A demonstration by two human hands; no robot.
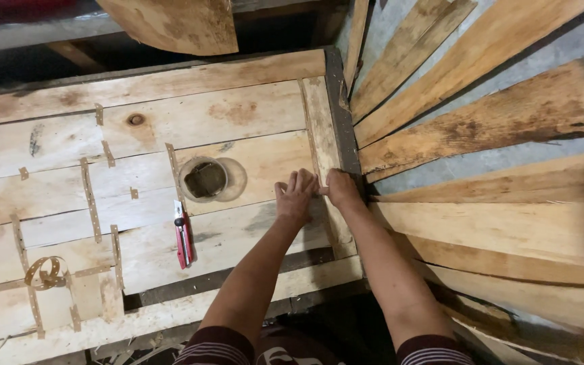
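Note:
My left hand (297,196) and my right hand (340,187) rest side by side on a narrow upright strip of thin wood veneer (320,128) at the right edge of a sheet of pale veneer pieces (170,128). The fingertips of both hands press down where the strip meets the sheet. A thin strip, perhaps tape, seems pinched between them, but it is too small to be sure. Short perforated tape strips (90,196) cross the sheet's seams. A red utility knife (183,235) lies left of my left forearm.
A tape roll (205,180) sits on the sheet above the knife. A loose coil of tape (46,273) lies at the lower left. Long veneer boards (488,128) fan out on the floor to the right. A dark table edge (341,101) borders the sheet.

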